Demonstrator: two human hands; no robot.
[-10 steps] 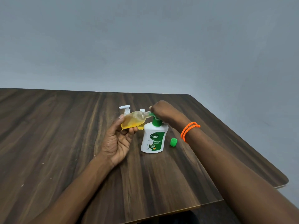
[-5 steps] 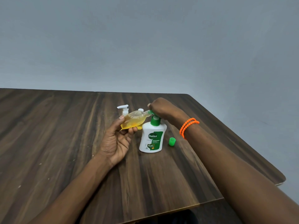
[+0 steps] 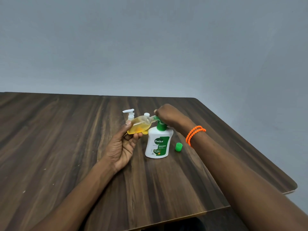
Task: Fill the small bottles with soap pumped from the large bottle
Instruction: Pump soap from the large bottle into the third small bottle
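Left hand holds small bottle at pump; right hand presses it.

The table is dark, matt wood-grain laminate. The Dettol bottle is glossy white plastic; the small bottle at its 10 o'clock is clear plastic.

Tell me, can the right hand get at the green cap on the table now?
Probably yes. The green cap lies bare on the table, just under the right wrist, with nothing over it. But the right hand is busy on the big bottle's pump and must let go first.
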